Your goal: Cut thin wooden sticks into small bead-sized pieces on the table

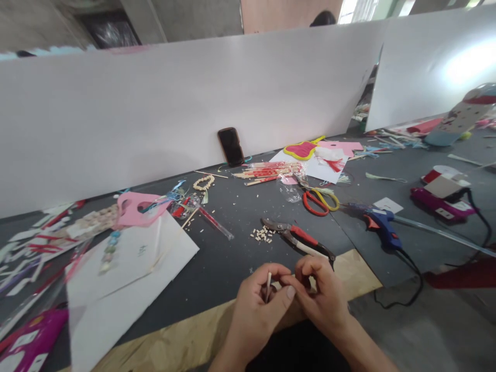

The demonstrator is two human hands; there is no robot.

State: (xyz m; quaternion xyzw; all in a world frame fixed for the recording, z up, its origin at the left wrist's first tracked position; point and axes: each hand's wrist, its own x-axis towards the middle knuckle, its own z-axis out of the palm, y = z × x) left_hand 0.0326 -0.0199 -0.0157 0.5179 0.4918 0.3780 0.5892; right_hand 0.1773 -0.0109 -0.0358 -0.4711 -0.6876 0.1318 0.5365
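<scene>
My left hand is closed, with a short pale wooden stick poking up between its fingers. My right hand meets it fingertip to fingertip in a pinch; whatever lies between those tips is too small to make out. Both hands hover over the table's front edge. Just beyond them lie pruning shears with red and white handles, and by their blades a small heap of cut stick pieces. Farther back rest scissors with red and yellow handles.
A phone leans on the white board. Red-and-wood sticks lie near it. At right are a blue glue gun with a trailing cord and a bottle. Left holds white sheets and a pink cutout.
</scene>
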